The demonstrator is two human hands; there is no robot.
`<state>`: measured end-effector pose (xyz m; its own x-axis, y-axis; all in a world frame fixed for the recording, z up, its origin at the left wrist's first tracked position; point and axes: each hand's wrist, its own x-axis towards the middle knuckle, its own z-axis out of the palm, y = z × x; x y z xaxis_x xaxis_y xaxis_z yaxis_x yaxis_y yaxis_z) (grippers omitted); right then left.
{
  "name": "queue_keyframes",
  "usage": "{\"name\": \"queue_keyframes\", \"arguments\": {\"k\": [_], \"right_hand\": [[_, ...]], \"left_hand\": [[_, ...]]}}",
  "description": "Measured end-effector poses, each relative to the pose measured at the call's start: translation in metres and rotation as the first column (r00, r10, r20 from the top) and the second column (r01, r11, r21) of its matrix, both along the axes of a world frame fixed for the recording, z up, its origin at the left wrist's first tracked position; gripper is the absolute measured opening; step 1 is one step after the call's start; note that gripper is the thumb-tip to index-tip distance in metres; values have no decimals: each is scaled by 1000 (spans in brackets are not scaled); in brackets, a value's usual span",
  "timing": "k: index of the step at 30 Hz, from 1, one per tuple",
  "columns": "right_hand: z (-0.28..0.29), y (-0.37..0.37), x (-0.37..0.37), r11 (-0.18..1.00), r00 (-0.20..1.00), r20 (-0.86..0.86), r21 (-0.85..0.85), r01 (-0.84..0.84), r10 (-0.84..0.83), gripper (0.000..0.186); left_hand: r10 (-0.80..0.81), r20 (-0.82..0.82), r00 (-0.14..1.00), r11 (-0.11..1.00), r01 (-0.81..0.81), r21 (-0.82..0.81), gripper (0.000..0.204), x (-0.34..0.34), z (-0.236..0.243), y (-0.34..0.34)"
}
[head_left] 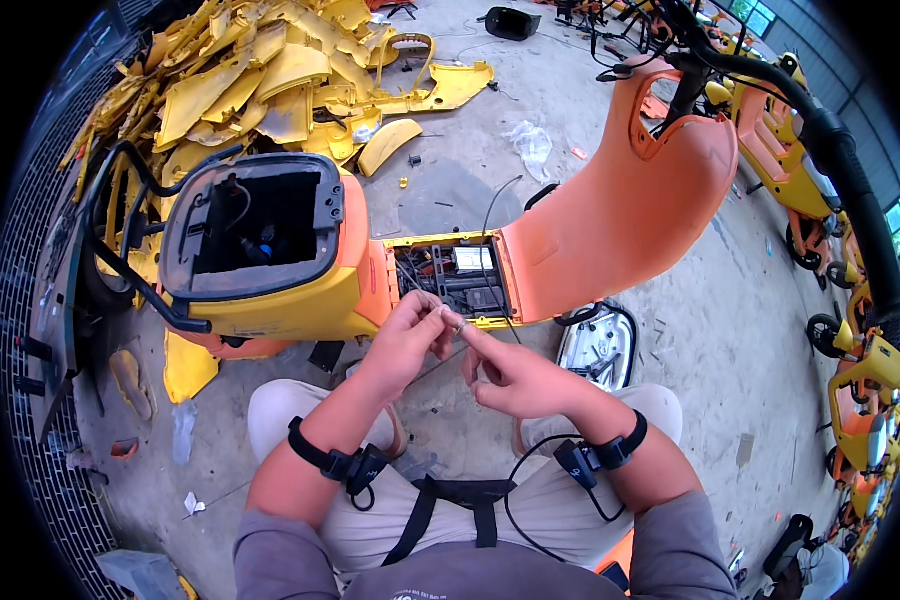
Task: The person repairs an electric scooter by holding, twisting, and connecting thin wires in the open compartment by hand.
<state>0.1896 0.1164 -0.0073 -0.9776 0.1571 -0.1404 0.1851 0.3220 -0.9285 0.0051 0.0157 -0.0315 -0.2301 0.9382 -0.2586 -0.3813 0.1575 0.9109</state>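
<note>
My left hand (406, 345) has thumb and fingers pinched on a small thin item (453, 323), too small to make out. My right hand (504, 372) meets it with an extended index fingertip, its other fingers curled. Both hands are in front of an orange-and-yellow scooter body (590, 220). Just beyond them, an open floor compartment (453, 277) holds wiring and a silver box, with a loose cable lying across it. At left, the seat opening (255, 225) shows a dark interior.
A pile of yellow panels (240, 75) fills the back left. A silver-lined lid (597, 350) lies below the scooter. Black handlebars (810, 120) reach over the right side, with parked scooters (860, 400) beyond. A brick wall (45, 300) stands at far left.
</note>
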Motion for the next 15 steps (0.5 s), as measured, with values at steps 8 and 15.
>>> {"name": "queue_keyframes", "arguments": {"k": [8, 15], "right_hand": [[0, -11, -4, 789, 978, -132, 578, 210, -164, 80], [-9, -10, -11, 335, 883, -394, 821, 463, -255, 65]], "left_hand": [[158, -249, 956, 986, -138, 98, 12, 10, -7, 1], [180, -100, 978, 984, -179, 17, 19, 16, 5, 3]]}}
